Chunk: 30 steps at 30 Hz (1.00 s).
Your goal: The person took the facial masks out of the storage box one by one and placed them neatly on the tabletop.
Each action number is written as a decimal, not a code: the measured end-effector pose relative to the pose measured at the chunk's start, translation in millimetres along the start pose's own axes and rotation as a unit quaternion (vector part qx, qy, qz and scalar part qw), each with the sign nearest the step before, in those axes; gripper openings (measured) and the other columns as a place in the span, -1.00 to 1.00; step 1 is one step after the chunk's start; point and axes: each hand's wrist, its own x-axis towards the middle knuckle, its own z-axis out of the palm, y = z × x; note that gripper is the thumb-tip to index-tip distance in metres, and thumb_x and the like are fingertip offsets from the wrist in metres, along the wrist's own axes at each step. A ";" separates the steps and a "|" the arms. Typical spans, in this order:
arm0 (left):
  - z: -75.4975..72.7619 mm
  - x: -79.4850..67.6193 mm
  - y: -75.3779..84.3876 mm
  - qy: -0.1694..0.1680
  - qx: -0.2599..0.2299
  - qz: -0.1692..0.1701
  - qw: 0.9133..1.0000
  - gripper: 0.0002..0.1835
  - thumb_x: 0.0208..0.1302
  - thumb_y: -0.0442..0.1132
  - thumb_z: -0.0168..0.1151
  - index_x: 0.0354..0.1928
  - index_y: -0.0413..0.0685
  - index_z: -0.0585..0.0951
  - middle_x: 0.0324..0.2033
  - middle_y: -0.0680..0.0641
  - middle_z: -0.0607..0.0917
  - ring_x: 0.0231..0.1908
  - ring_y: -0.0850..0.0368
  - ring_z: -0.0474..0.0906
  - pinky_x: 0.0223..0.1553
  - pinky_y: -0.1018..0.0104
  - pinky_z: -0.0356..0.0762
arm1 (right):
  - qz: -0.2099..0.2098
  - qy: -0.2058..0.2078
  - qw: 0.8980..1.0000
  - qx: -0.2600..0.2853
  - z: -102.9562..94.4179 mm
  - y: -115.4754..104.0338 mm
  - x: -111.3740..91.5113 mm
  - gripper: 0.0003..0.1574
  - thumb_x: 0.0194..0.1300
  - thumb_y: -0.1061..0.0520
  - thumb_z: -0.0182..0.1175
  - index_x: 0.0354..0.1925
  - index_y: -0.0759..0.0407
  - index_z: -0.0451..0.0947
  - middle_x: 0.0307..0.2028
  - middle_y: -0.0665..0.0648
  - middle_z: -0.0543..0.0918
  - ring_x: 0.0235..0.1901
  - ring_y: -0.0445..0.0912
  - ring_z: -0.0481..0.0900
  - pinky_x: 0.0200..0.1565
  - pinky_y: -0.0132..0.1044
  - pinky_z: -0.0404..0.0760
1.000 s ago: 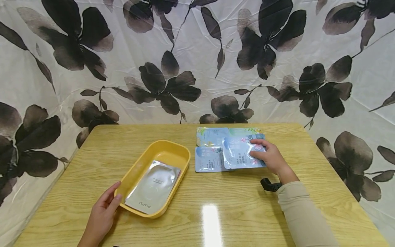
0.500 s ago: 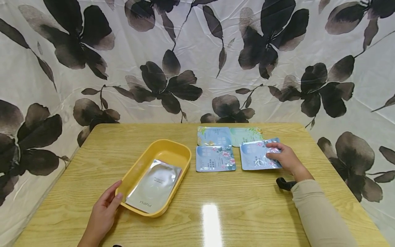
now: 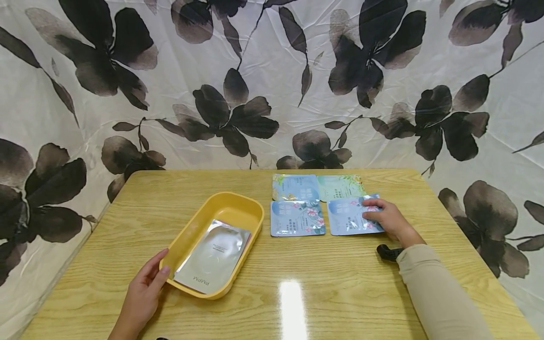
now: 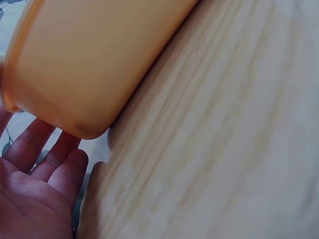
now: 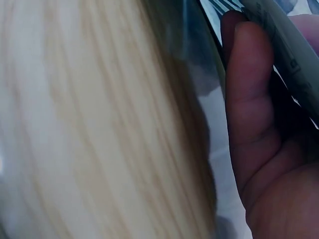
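Observation:
My right hand (image 3: pixel 391 221) holds a blue sheet mask packet (image 3: pixel 346 217) with pink flowers by its right side. In the right wrist view, the packet's edge (image 5: pixel 286 42) runs alongside the thumb. Just left of it lies a matching blue flowered packet (image 3: pixel 295 219). Behind these are a blue packet with yellow print (image 3: pixel 295 187) and a pale green packet (image 3: pixel 340 188). My left hand (image 3: pixel 144 285) grips the near left corner of a yellow plastic basket (image 3: pixel 225 200), with several fingers under its rim in the left wrist view. A silver mask packet (image 3: pixel 212 257) lies inside the basket.
Everything stands on a wood-grain table (image 3: pixel 331 288). A white curtain (image 3: pixel 297 85) with dark flowers hangs behind and beside it. A black band (image 3: pixel 388 253) sits at my right wrist.
My right hand has carried its packet rightward, off the matching packet and the green one, then lowered it slightly back left. The left hand and basket have stayed put.

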 end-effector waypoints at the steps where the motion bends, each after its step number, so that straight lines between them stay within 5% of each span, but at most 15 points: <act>1: -0.1 -0.1 -0.1 -0.001 0.004 -0.001 1.000 -0.56 0.50 -0.48 0.03 0.37 -0.18 0.46 0.17 0.37 0.50 0.17 0.63 0.32 0.05 0.69 0.35 | 0.000 -0.002 1.000 0.003 1.0 0.5 0.5 -0.38 0.32 0.27 0.29 0.24 0.53 0.37 0.06 0.40 0.43 -0.35 -0.24 0.55 -0.30 -0.40 0.59; 7: -0.1 -0.2 0.8 -0.007 0.000 0.000 1.000 -0.56 0.51 -0.48 0.01 0.37 -0.37 0.38 0.16 0.42 0.48 0.18 0.64 0.31 0.06 0.68 0.35 | 0.008 -0.006 1.000 0.013 7.8 -0.2 1.4 -0.38 0.31 0.26 0.30 0.26 0.49 0.38 0.11 0.36 0.39 -0.33 -0.23 0.55 -0.29 -0.41 0.58; 12: 0.1 -0.8 1.0 -0.006 -0.010 0.004 1.000 -0.55 0.51 -0.48 0.01 0.38 -0.18 0.45 0.19 0.32 0.50 0.17 0.61 0.35 0.06 0.68 0.36 | 0.002 -0.008 1.000 0.012 13.3 -1.3 2.4 -0.35 0.30 0.28 0.30 0.28 0.50 0.36 0.14 0.41 0.38 -0.32 -0.23 0.54 -0.29 -0.42 0.56; 19: -0.1 -1.8 4.5 -0.006 0.048 -0.010 0.999 -0.55 0.55 -0.38 0.02 0.40 -0.31 0.37 0.23 0.32 0.43 0.21 0.64 0.26 0.08 0.70 0.33 | -0.001 -0.013 1.000 -0.005 19.5 -1.2 5.0 -0.31 0.29 0.28 0.31 0.31 0.46 0.35 0.16 0.42 0.37 -0.27 -0.21 0.53 -0.27 -0.43 0.56; 30: -0.2 -0.5 1.6 -0.008 0.030 -0.009 0.999 -0.54 0.53 -0.42 0.02 0.41 -0.29 0.37 0.22 0.35 0.45 0.19 0.65 0.28 0.06 0.69 0.34 | -0.008 -0.015 0.997 -0.081 20.2 -7.2 5.9 -0.25 0.32 0.25 0.31 0.38 0.40 0.29 0.35 0.46 0.25 0.10 0.16 0.37 -0.04 -0.39 0.43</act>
